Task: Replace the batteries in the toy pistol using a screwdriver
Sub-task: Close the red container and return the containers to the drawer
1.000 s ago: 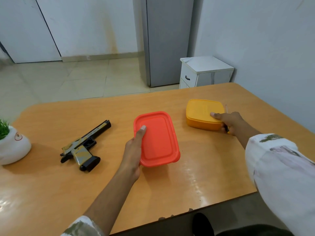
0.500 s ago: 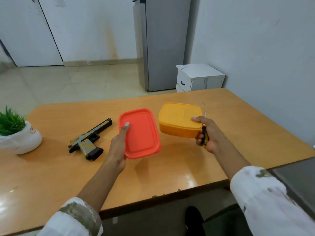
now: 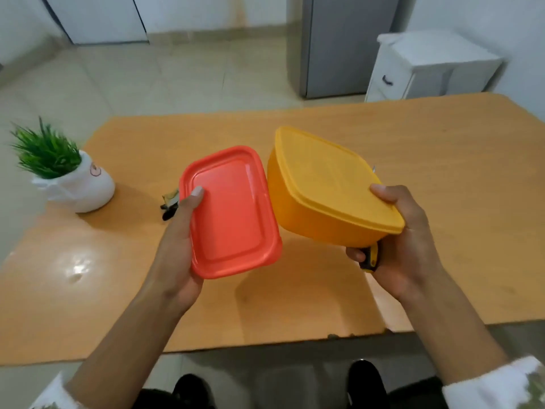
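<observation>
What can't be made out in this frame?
- Pistol: head view, mostly hidden behind the left hand and red box.
- Screwdriver: mostly covered by the right hand and yellow box.
- Box contents: lids closed.
- Plant: blurred.

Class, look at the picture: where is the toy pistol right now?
The toy pistol lies on the table, left of centre in the head view, mostly hidden behind the left hand and its red container, right of the potted plant.
</observation>
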